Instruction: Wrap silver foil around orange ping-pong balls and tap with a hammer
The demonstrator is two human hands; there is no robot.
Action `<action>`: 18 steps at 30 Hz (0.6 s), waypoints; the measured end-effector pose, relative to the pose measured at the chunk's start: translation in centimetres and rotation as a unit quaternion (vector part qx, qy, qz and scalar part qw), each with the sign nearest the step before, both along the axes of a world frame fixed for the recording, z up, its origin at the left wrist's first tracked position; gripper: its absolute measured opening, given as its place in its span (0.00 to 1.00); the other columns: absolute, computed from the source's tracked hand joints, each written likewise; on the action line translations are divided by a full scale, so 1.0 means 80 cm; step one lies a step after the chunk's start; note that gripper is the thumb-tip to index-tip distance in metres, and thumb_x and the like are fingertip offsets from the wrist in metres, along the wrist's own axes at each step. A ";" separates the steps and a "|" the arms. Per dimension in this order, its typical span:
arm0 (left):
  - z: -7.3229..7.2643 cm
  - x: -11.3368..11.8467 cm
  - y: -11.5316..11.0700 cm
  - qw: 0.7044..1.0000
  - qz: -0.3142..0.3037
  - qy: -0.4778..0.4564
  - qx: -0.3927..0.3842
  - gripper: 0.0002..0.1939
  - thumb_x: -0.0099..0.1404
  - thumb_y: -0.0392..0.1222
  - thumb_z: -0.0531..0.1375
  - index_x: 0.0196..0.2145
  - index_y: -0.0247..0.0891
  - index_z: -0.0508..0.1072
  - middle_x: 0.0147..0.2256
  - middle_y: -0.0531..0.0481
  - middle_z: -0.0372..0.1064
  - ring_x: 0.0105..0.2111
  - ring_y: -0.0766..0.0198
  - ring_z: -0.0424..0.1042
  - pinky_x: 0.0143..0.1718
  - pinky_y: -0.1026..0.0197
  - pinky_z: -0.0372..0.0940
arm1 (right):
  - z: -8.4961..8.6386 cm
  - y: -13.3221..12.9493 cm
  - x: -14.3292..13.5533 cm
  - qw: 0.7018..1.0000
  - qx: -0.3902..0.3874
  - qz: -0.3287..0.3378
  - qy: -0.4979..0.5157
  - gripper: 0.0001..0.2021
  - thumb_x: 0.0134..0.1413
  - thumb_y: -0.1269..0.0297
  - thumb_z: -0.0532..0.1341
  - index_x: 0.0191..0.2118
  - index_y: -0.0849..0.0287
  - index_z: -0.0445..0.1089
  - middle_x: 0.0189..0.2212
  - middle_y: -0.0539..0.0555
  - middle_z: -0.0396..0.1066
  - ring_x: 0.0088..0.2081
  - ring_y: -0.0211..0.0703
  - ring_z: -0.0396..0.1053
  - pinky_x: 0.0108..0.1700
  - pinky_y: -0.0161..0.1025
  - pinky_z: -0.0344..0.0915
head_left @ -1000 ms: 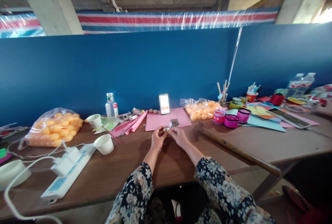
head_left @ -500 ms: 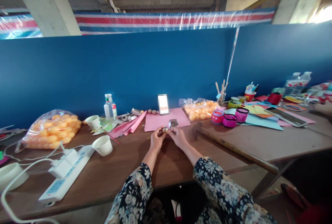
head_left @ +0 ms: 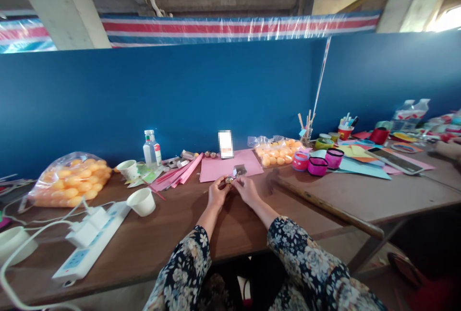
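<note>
Over the front of the brown table (head_left: 245,234), both my hands meet at a small shiny metal ball (head_left: 229,180). My left hand (head_left: 217,194) is closed, its fingertips gripping the ball from the left. At the ball's right side my right hand (head_left: 248,191) is pinched shut; whatever lies between its fingertips is too small to make out. Just beyond the fingers, a small clear packet with dark contents (head_left: 239,170) lies on a pink sheet (head_left: 216,169). Two similar shiny balls (head_left: 210,154) rest behind, near the sheet's far left corner.
A hammer (head_left: 324,205) lies to the right, its wooden handle slanting toward me. Bags of orange balls (head_left: 74,179) stand on both sides. Leftward are a paper cup (head_left: 141,202), a power strip (head_left: 91,244) and bottles (head_left: 152,149). Purple fabric bands (head_left: 318,166) and a phone (head_left: 395,161) sit right.
The view has shifted very slightly. Both hands stay at the shiny metal ball in nearly the same pose.
</note>
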State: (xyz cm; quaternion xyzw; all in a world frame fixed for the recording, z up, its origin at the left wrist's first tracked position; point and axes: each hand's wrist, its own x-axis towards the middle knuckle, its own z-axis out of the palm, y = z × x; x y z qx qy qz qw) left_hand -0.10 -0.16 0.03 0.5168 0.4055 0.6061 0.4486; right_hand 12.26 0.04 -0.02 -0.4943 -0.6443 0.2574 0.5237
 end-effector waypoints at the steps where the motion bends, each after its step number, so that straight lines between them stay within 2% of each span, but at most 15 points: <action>1: 0.000 0.000 0.000 1.000 0.001 0.004 0.001 0.23 0.43 0.39 0.65 0.39 0.34 0.70 0.36 0.45 0.72 0.36 0.58 0.71 0.38 0.57 0.65 | -0.001 0.001 0.000 1.000 0.001 -0.003 -0.004 0.11 0.46 0.61 0.56 0.25 0.62 0.70 0.23 0.51 0.71 0.26 0.39 0.66 0.29 0.32 0.60; 13: -0.008 -0.001 0.005 1.000 -0.024 0.000 -0.010 0.24 0.43 0.39 0.64 0.41 0.34 0.69 0.36 0.44 0.72 0.37 0.57 0.70 0.42 0.55 0.63 | -0.002 -0.001 0.000 0.998 0.020 -0.030 -0.042 0.10 0.48 0.61 0.54 0.26 0.61 0.69 0.25 0.53 0.71 0.27 0.40 0.67 0.29 0.33 0.60; 18: -0.008 0.000 0.004 0.999 -0.029 -0.014 -0.007 0.25 0.43 0.40 0.65 0.41 0.33 0.69 0.36 0.43 0.72 0.38 0.57 0.70 0.42 0.54 0.63 | -0.003 0.000 -0.001 0.999 0.012 -0.023 -0.025 0.10 0.48 0.61 0.55 0.26 0.61 0.68 0.24 0.53 0.70 0.27 0.40 0.66 0.29 0.33 0.60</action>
